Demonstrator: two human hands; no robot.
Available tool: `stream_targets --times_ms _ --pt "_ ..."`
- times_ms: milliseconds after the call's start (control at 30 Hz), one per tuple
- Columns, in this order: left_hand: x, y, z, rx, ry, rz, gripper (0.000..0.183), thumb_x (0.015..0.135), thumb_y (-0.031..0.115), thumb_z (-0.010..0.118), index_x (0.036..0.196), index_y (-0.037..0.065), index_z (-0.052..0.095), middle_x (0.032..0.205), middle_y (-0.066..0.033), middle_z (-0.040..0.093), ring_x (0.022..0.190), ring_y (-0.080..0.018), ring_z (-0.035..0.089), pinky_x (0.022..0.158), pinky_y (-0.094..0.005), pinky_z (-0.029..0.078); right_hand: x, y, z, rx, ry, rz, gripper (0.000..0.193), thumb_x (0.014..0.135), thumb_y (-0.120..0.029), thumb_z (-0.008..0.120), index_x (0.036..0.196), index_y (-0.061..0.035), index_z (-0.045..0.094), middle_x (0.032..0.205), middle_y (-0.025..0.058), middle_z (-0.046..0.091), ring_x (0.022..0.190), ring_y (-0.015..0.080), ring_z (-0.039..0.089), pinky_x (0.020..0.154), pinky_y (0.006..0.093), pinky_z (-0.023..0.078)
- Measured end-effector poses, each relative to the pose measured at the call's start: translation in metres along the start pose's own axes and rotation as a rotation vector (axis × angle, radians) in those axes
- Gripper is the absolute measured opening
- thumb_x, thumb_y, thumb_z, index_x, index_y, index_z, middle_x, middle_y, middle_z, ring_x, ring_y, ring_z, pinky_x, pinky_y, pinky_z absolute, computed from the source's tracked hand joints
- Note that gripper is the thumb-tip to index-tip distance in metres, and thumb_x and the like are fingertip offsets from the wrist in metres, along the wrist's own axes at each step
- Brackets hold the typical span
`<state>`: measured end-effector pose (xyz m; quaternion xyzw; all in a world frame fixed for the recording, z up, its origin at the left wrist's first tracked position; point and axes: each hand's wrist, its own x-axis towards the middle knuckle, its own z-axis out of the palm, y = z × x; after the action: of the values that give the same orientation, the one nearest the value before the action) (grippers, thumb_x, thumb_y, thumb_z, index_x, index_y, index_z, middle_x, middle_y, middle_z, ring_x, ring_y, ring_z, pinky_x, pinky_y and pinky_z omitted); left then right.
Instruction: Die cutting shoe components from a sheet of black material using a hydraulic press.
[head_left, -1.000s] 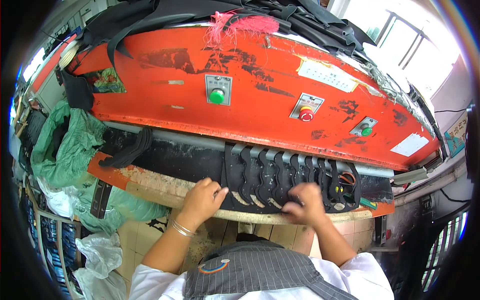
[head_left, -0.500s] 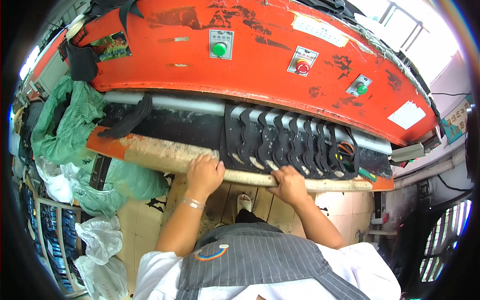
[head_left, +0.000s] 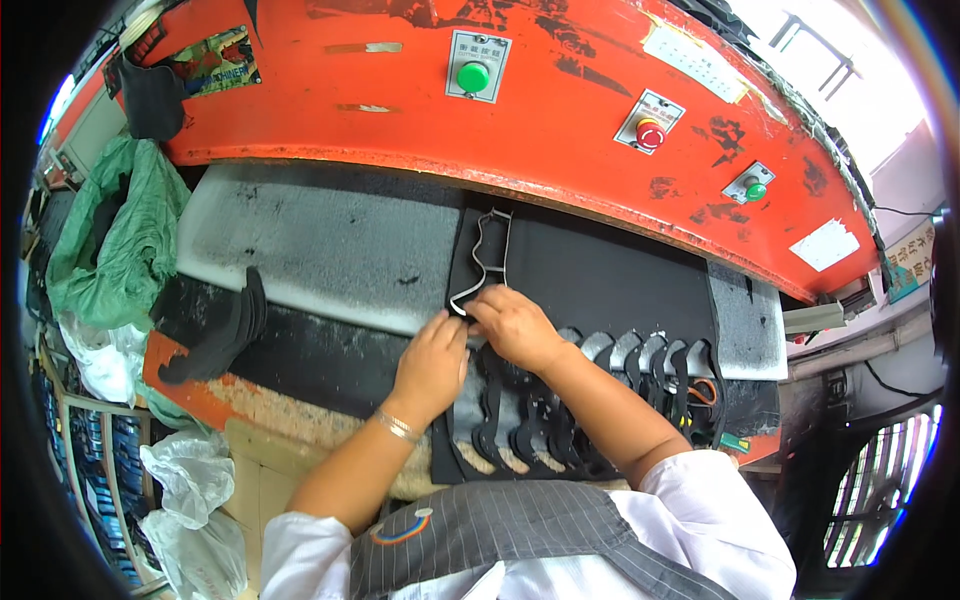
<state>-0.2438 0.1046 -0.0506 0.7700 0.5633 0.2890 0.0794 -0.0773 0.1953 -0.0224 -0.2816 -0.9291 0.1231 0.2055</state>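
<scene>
A wavy metal cutting die (head_left: pixel 506 242) stands on a black sheet (head_left: pixel 610 265), just below the red machine beam. My right hand (head_left: pixel 515 328) is closed at the die's near end, fingers pinched on it. Beside it my left hand (head_left: pixel 432 368) has its fingers pressed together near the same end; what they hold, if anything, is hidden. The sheet's near part is cut into wavy strips (head_left: pixel 490 415) with gaps between them, and hangs toward my apron under my right forearm. A pale grey cutting board (head_left: pixel 320 235) lies beneath.
The red machine beam (head_left: pixel 360 130) spans the far side, with green buttons (head_left: pixel 473 77) and a red stop button (head_left: pixel 650 133). Curved black pieces (head_left: pixel 235 330) are stacked at left. A green bag (head_left: pixel 110 260) hangs far left. An orange-handled tool (head_left: pixel 705 392) lies at right.
My hands have left the front edge and moved forward to the die, now visible. The board and black sheet have come out toward me, and I lean closer.
</scene>
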Motion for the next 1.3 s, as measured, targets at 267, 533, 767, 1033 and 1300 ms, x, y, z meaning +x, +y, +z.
stream_targets --times_ms 267,533,767,1033,1300 --pt "-0.005 -0.027 0.014 -0.05 0.022 0.018 0.036 0.081 0.009 0.065 0.115 -0.001 0.064 0.118 -0.0136 0.062 0.12 -0.0337 0.054 0.101 -0.042 0.045 0.042 0.033 -0.048 0.277 0.208 0.134 0.011 0.08 -0.003 0.07 0.09 -0.0035 0.065 0.082 0.0117 0.062 0.079 0.0306 0.06 0.071 0.0382 0.05" --pt "-0.002 -0.031 0.008 -0.064 0.021 0.008 0.038 0.08 0.013 0.068 0.116 0.0 0.064 0.116 -0.0128 0.063 0.118 -0.0322 0.055 0.1 -0.0433 0.045 -0.019 0.048 -0.076 0.162 0.17 -0.073 0.02 0.072 0.003 0.075 0.086 -0.0024 0.062 0.083 0.0092 0.058 0.079 0.0288 0.059 0.071 0.0375 0.048" --pt "0.088 -0.029 0.012 -0.324 -0.039 -0.244 0.046 0.081 0.023 0.065 0.118 -0.003 0.061 0.11 -0.0193 0.063 0.109 -0.036 0.058 0.098 -0.0439 0.045 -0.027 0.049 -0.027 0.117 0.197 -0.09 0.022 0.071 0.005 0.073 0.088 -0.0024 0.061 0.086 0.01 0.058 0.085 0.0298 0.058 0.075 0.0379 0.048" --pt "0.145 -0.024 0.058 -0.332 -0.198 -0.382 0.04 0.081 0.024 0.063 0.111 -0.002 0.063 0.112 -0.022 0.063 0.107 -0.0394 0.06 0.093 -0.0449 0.049 -0.057 0.041 -0.04 0.559 0.699 0.103 0.007 0.087 -0.002 0.065 0.091 0.001 0.061 0.09 0.0089 0.062 0.089 0.0211 0.058 0.082 0.0343 0.047" --pt "0.128 -0.042 0.06 -0.754 0.132 -0.371 0.023 0.088 0.019 0.067 0.091 -0.003 0.06 0.085 -0.0225 0.067 0.079 -0.0371 0.066 0.071 -0.0399 0.051 -0.061 0.054 -0.046 0.01 0.091 0.17 0.014 0.076 -0.008 0.073 0.085 -0.0042 0.064 0.089 0.0108 0.062 0.091 0.0293 0.057 0.08 0.0387 0.046"
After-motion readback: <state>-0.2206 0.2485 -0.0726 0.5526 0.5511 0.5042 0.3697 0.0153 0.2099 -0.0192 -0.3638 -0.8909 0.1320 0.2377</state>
